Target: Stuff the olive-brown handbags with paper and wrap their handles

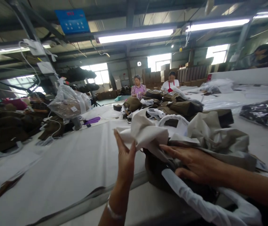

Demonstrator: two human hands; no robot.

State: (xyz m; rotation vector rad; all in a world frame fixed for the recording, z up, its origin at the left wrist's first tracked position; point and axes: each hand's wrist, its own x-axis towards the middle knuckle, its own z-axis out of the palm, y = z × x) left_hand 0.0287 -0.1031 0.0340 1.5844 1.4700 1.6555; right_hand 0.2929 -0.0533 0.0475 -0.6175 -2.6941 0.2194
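Okay: dark olive bag [152,166] is at lower centre-right of frame, on the near edge of the desk [77,157]. Mostly under and beside the right hand [192,163]; left hand [125,155] is just left of it. Can't make out any brand on the bag.

Hands: left has the pale sheet [145,128] pinched at its left edge, thumb and index up. Right lies flattish over bag and sheet, fingers extended toward frame centre, not closed round anything visible.

Orientation: visible bag body runs roughly left-right, long axis dropping a bit toward lower right; the far end is hidden by the right arm, so can't tell which end is which. White-wrapped handle [195,197] loops from mid-bag to the lower right corner. Pale sheet sticks up and leftward.

Around it: crumpled beige cloth [218,138] just beyond the right hand, heap of olive bags [181,108] behind, black item in clear plastic [263,113] at right edge. Two people [138,89] [170,84] across the desk.

Text: white label [73,109] on the clear plastic bag [63,97], left of centre, too small to read. Blue sign [72,21], upper left, has a red heading, illegible.
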